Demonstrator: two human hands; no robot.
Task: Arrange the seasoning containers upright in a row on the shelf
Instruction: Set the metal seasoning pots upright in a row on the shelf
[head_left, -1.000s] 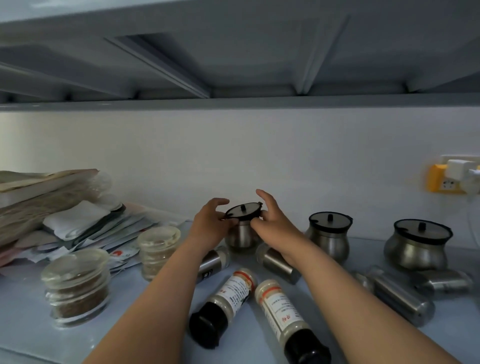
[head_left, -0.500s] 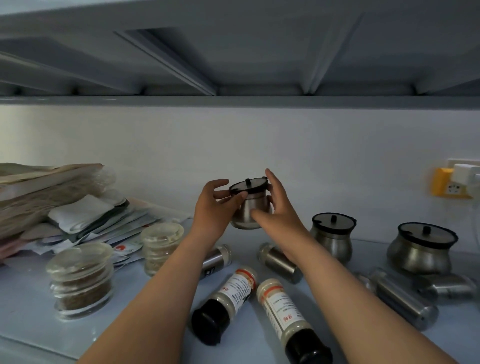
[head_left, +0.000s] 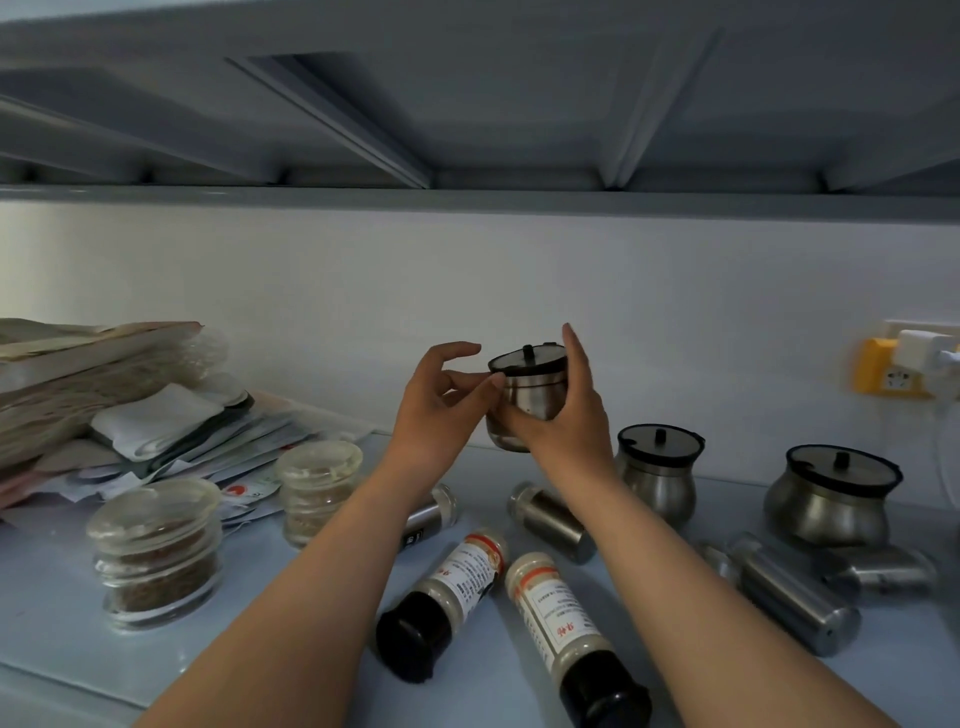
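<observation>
You've got the steel pot (head_left: 530, 402) held up above the shelf (head_left: 883, 675), mid-back: right hand (head_left: 563, 421) wrapped round it, left hand (head_left: 441, 410) pinching by the lid. Two other pots (head_left: 655, 486) stand upright on the right. The bottles (head_left: 452, 592) and steel shakers (head_left: 789, 597) lie flat, so I'd say most is left.

Both bare arms reach up and forward side by side, the hands raised level with each other. The right hand (head_left: 566, 421) stands with fingers straight up and thumb wrapped across the front of a small steel pot (head_left: 532, 392), gripping it. The left hand (head_left: 441, 410) is half curled, forefinger lifted, one fingertip at the pot's rim; it seems to touch rather than pinch.
</observation>
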